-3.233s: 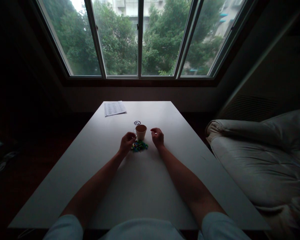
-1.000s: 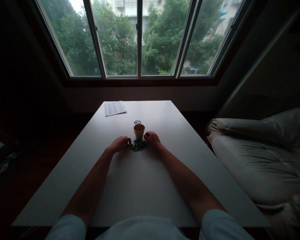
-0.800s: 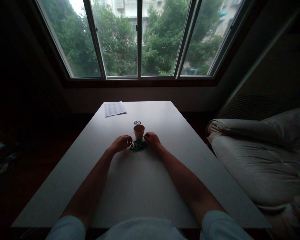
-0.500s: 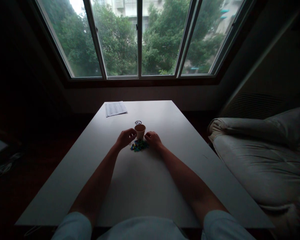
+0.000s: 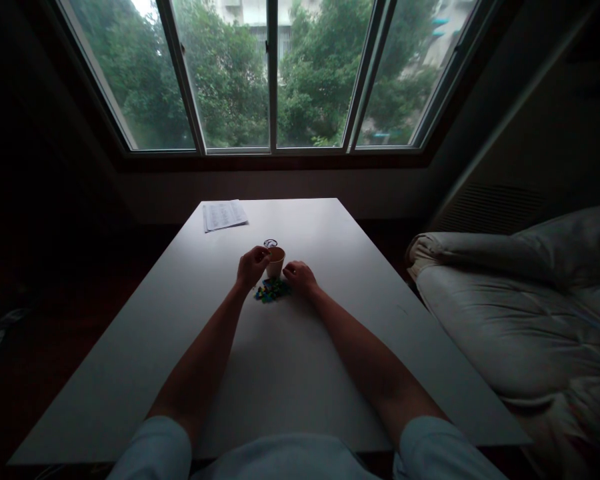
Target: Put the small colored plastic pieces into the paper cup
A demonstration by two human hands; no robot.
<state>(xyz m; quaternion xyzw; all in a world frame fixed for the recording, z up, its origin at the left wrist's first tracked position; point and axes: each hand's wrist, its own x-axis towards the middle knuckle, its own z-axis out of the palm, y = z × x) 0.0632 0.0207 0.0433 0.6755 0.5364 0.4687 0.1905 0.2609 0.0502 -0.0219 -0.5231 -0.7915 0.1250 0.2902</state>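
A brown paper cup (image 5: 275, 265) stands upright on the white table, with its mouth facing up. My left hand (image 5: 253, 265) is at the cup's left rim, thumb and fingers pinched together; whatever they hold is too small to make out. To the right of the cup, my right hand (image 5: 301, 276) rests low near the table, its fingers curled and closed beside the pile. A small heap of blue, green and yellow pieces (image 5: 271, 291) lies just in front of the cup. The inside bottom of the cup is hidden.
Behind the cup lies a small dark-and-white ring-shaped thing (image 5: 271, 243). Printed papers (image 5: 225, 215) lie at the far left corner of the white table (image 5: 290, 373). A padded light-coloured sofa (image 5: 475, 313) stands to the right, and a window (image 5: 275, 73) is beyond.
My left hand has risen from beside the cup to its rim, and its fingers have drawn together. My right hand stays near the pile. The whole view has shifted slightly.
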